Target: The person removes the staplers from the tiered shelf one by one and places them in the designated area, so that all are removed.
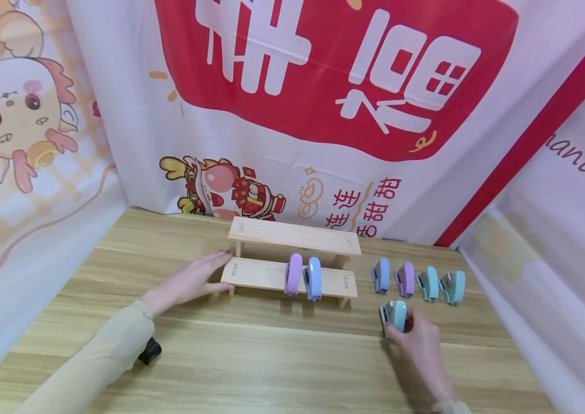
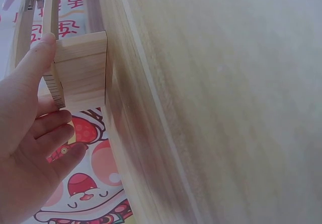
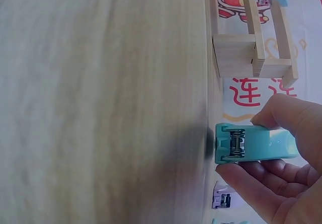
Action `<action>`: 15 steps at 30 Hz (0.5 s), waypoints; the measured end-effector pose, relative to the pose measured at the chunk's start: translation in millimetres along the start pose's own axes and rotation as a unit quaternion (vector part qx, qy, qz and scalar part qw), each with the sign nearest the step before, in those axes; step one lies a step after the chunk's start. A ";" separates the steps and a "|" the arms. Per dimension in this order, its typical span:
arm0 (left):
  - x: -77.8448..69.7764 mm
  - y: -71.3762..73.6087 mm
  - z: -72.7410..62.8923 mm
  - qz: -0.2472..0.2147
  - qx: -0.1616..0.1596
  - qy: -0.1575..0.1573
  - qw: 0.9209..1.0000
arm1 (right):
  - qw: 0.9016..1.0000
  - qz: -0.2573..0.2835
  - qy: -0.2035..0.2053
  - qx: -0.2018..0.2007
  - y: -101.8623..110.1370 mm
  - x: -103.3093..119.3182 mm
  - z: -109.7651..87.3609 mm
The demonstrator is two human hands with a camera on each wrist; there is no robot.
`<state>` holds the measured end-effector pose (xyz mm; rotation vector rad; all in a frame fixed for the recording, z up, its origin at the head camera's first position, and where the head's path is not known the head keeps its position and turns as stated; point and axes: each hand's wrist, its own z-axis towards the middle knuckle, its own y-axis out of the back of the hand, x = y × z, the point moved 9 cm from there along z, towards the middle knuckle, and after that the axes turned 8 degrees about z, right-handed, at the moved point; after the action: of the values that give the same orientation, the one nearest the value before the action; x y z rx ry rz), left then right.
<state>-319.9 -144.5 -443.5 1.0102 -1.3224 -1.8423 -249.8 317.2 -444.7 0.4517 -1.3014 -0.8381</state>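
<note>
A two-step wooden shelf (image 1: 261,275) stands at the back of the table. My left hand (image 1: 194,282) holds the left end of its lower board, thumb on the front edge and fingers at the back in the left wrist view. On that board sit a purple stapler (image 1: 294,273) and a blue stapler (image 1: 314,277) side by side. Right of the shelf, my right hand (image 1: 420,340) grips a turquoise stapler (image 1: 398,315) between thumb and fingers. In the right wrist view this stapler (image 3: 256,143) shows its end toward the table, close over the wood.
Behind the right hand, a blue stapler (image 1: 381,275), a purple stapler (image 1: 405,279) and two turquoise staplers (image 1: 428,283) stand in a row. A black object (image 1: 150,351) shows by the left sleeve. Printed curtains (image 1: 282,161) enclose the wooden table (image 1: 251,362).
</note>
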 end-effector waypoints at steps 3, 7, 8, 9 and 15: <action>0.3 -0.1 0.0 0.002 -0.004 0.000 1.000 | 1.000 0.002 -0.008 0.008 -1.6 -2.1 0.1; 0.5 0.4 -0.2 0.003 -0.008 -0.001 1.000 | 1.000 -0.002 -0.010 0.011 -2.2 -3.6 0.6; 0.5 0.6 -0.3 0.004 -0.008 -0.001 1.000 | 1.000 -0.004 -0.009 0.011 -2.5 -3.6 0.9; 0.6 0.6 -0.3 0.004 -0.008 -0.001 1.000 | 1.000 -0.007 -0.008 0.010 -2.6 -3.5 1.2; 0.4 0.2 0.4 0.005 -0.004 0.001 1.000 | 1.000 -0.006 -0.014 0.022 -5.4 -4.7 2.5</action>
<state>-320.4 -144.8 -443.2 1.0000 -1.3164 -1.8370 -253.9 317.7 -451.1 0.4843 -1.3456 -0.8297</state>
